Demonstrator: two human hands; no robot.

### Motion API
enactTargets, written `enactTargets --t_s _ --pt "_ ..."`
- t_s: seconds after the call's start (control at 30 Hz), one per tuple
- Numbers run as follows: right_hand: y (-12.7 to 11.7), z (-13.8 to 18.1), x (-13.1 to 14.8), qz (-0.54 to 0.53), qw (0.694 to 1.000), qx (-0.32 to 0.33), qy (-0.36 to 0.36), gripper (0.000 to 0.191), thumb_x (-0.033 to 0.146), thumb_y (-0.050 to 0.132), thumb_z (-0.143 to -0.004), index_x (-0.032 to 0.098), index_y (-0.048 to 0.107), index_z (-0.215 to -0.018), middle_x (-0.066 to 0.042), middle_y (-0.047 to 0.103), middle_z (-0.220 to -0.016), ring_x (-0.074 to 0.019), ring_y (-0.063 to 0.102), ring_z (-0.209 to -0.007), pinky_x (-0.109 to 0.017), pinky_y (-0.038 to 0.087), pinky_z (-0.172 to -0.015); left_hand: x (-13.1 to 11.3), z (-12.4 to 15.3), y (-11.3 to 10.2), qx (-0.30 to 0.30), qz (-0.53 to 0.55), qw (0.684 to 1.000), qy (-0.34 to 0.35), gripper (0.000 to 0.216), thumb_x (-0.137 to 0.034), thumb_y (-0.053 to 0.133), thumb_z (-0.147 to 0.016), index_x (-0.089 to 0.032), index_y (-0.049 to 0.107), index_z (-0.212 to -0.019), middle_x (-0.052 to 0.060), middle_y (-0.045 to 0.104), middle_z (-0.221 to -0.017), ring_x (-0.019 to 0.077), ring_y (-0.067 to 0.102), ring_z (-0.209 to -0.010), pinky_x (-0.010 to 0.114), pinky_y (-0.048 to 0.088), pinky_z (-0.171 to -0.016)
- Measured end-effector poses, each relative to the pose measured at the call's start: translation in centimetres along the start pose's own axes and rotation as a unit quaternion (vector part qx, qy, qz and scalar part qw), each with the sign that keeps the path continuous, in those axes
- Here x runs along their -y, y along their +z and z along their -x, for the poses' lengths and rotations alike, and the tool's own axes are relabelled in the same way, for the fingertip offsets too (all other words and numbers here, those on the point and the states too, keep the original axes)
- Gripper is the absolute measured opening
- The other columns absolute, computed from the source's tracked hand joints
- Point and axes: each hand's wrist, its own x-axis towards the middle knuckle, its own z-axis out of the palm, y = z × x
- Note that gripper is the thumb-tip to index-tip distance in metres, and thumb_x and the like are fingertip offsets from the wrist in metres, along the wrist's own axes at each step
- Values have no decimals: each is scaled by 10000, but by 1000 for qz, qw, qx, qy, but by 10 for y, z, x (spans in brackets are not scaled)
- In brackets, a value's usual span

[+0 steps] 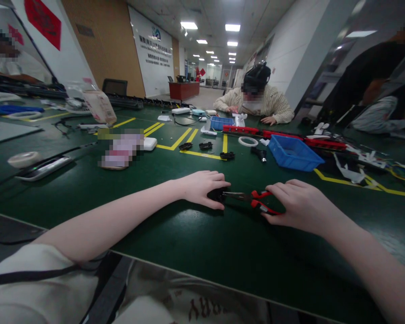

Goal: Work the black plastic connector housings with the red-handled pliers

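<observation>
My left hand (202, 186) is closed around a small black part (217, 194) on the green table, its fingers hiding most of the part. My right hand (292, 202) grips red-handled long-nose pliers (256, 200) by the handles. The pliers' metal jaws point left, and their tips meet the black part at its right side. Whether the jaws are closed on it I cannot tell. Beyond my hands lie several similar small black parts (205, 146) along a yellow tape line. To their right is a black piece with a shiny end (259, 154).
At the right stands a blue bin (295, 153), with a tape roll (248, 141) beside it. Left lie a phone (121, 150), a white case (150, 144) and a silver device (43, 168). Red strips (273, 135) run behind. A person in a striped shirt (273, 103) sits opposite.
</observation>
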Motion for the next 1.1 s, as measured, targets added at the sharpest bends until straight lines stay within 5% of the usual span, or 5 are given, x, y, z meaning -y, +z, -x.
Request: enactTargets --t_s 0.27,0.43,1.1 --pt "22 13 -26 -98 993 -34 51 506 457 605 -739 101 580 -1098 -147 687 -1023 -240 665 -875 -353 531 -771 -3 0 -2 5 -6 1000 -1 689 -574 594 -823 -132 469 -1336 122 562 -1185 257 550 -1052 323 430 -866" --pt "32 16 -36 -191 968 73 146 540 460 592 -727 128 569 -1152 -162 638 -1146 -284 610 -1040 -431 484 -901 -4 1 -2 3 -8 1000 -3 752 -602 595 -810 -131 422 -1370 132 565 -1209 270 556 -1070 342 427 -899" --pt "38 11 -29 -270 918 122 264 517 363 550 -736 178 601 -1216 -131 621 -1197 -264 580 -1100 -387 446 -960 -2 1 10 -16 -6 999 -33 850 -731 559 -721 -261 370 -1403 82 571 -1167 275 573 -995 410 470 -892"
